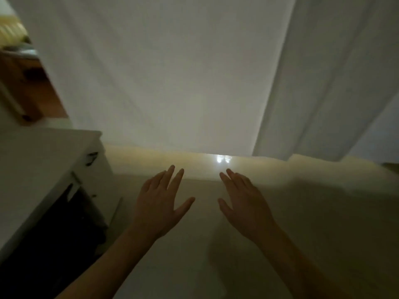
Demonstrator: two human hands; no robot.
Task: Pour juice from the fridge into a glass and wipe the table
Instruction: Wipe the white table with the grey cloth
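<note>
Hands lead here: the left hand [160,203] and the right hand [246,205] are both held out palm-down with fingers spread, empty, side by side and apart, over a pale cream surface [313,212] that may be floor or counter; the dim, blurred picture does not settle which, nor whether the palms touch it. Beyond the fingertips a broad white flat panel [172,72] rises, with a small bright reflection at its foot; it could be a fridge door, though no handle shows. To the left stands a white boxy cabinet [43,165] with a dark opening below it, and an orange-brown wooden piece [28,87] further back. Judged from this, the task is at its very start, the approach to the fridge; no juice, no glass and no cloth is in view, so no container can be described. The next move calls for finding the door's edge or handle and pulling it open.
</note>
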